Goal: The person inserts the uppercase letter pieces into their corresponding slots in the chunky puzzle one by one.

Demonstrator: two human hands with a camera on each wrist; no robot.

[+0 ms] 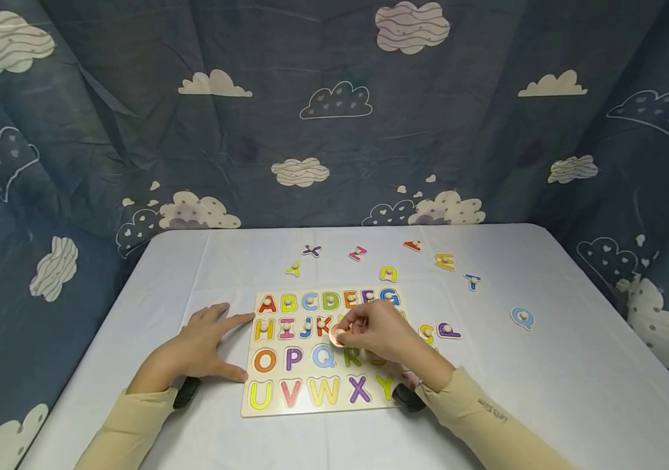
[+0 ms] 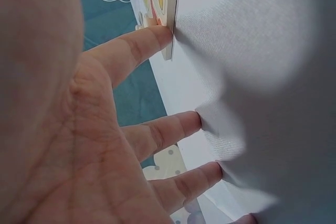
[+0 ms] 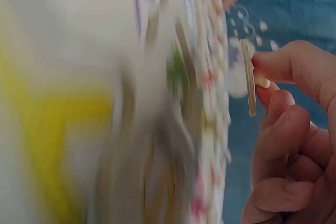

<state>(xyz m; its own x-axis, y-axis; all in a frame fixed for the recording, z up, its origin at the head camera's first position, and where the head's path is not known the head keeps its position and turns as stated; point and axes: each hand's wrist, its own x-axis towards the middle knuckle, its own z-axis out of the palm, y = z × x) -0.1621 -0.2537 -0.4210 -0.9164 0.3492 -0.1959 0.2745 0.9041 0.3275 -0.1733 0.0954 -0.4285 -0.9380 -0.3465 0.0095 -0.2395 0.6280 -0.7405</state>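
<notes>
A wooden alphabet puzzle board point(image 1: 311, 401) lies flat on the white table, with coloured letters in most slots. My right hand point(image 1: 378, 333) hovers over the board's middle row and pinches a small round-edged letter piece point(image 1: 337, 335) by its peg. In the right wrist view the thin piece point(image 3: 249, 80) hangs a little above the blurred board, held at the fingertips point(image 3: 273, 66). My left hand point(image 1: 205, 346) rests flat on the table, fingers straight, index fingertip point(image 2: 157, 36) touching the board's left edge point(image 2: 170, 24).
Several loose letters lie beyond and right of the board: a purple X point(image 1: 311, 250), a yellow A point(image 1: 388, 273), an orange E point(image 1: 444, 262), a blue T point(image 1: 472, 281), a blue Q point(image 1: 522, 317), a purple P point(image 1: 448, 331). Cloud-print blue cloth surrounds the table.
</notes>
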